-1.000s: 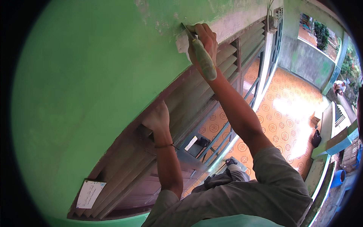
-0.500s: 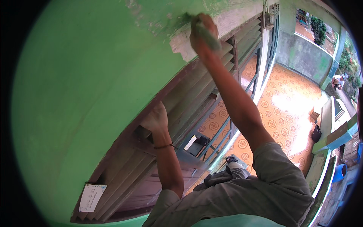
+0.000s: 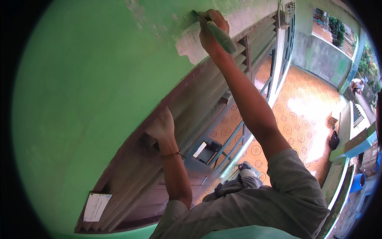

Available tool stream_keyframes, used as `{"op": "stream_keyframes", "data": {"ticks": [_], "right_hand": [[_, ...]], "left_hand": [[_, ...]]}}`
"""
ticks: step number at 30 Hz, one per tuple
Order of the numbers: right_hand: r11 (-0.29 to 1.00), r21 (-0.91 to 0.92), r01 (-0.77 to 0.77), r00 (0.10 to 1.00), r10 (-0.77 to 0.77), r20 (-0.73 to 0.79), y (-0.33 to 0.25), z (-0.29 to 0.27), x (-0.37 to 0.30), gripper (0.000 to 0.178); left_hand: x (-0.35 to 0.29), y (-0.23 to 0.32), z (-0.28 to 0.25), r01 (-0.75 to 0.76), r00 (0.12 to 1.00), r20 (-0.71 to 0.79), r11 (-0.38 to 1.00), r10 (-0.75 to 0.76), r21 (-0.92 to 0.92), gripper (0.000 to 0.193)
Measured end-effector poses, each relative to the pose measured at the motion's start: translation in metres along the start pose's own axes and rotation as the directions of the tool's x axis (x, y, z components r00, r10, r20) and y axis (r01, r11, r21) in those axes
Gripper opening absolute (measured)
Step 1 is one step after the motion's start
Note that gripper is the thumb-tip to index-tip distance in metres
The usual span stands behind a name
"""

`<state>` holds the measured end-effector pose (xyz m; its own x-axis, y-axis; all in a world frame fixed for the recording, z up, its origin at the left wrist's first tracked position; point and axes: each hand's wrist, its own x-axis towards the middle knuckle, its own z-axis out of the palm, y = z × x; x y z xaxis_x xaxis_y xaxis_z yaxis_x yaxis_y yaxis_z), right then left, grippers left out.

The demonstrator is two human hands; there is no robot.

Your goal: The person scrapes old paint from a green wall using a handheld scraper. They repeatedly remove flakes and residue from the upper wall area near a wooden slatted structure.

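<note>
My right hand (image 3: 213,28) is closed round a scraper with a pale green handle (image 3: 223,38). Its thin dark blade reaches the green wall (image 3: 91,75), at the upper edge of a bare whitish patch (image 3: 190,46) where paint is off. Lower and to the left, my left hand (image 3: 162,124) grips the dark wooden frame (image 3: 135,137) of the louvred vents. Its fingertips are hidden at the frame, and the hand is slightly blurred.
Wooden slats (image 3: 203,93) run below the wall. A white card (image 3: 96,207) hangs at the lower left. Far below lies an orange patterned tile floor (image 3: 292,115). Toward the right are a low wall, a black bag (image 3: 334,140), a blue barrel (image 3: 358,182) and a distant person (image 3: 357,84).
My right hand has shifted slightly up and left with the scraper, whose handle now shows sharper and at a changed tilt. The left hand stays at the frame, moved only a little.
</note>
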<state>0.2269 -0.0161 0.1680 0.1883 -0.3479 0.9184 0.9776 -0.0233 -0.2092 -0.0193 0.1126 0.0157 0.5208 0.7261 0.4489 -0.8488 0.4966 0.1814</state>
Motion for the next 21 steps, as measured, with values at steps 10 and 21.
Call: {"op": "stream_keyframes", "data": {"ticks": [10, 21], "right_hand": [[0.998, -0.038, 0.054, 0.999, -0.054, -0.007, 0.009, 0.001, 0.006, 0.015], [0.987, -0.05, 0.151, 0.988, -0.152, -0.025, 0.019, 0.0, 0.007, 0.009]], "left_hand": [[-0.001, 0.003, -0.007, 0.072, 0.994, 0.091, 0.995, -0.065, -0.072, 0.054], [0.0, 0.003, -0.006, 0.011, 0.994, -0.104, 1.0, -0.012, -0.017, 0.056]]}}
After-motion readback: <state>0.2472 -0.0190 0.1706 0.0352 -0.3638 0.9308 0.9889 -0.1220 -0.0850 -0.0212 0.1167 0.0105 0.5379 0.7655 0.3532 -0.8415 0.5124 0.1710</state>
